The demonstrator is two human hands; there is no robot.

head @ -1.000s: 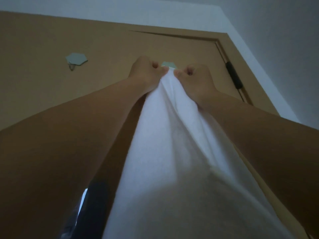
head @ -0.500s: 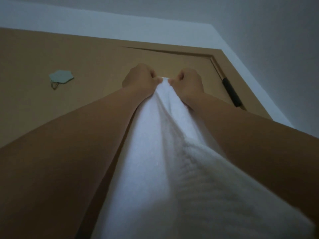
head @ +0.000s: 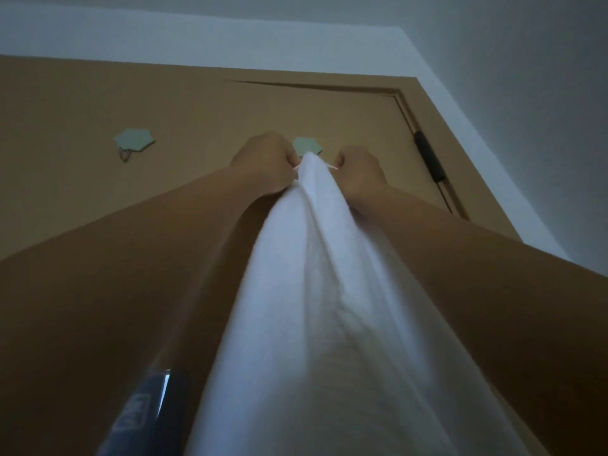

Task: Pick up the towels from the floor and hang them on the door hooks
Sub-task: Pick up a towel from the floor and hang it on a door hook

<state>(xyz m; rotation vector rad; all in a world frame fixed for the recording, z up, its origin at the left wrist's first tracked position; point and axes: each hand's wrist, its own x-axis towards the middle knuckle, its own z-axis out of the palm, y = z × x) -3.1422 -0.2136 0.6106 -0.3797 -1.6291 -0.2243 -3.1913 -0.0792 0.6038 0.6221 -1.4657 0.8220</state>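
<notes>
Left grip [head: 265,159], right grip [head: 359,171], pinching towel [head: 312,264]

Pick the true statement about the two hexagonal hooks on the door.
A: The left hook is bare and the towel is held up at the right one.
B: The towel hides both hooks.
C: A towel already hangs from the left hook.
A: the left hook sits bare on the door, while the left hand and right hand grip the top of the white towel just under the right hook.
</notes>
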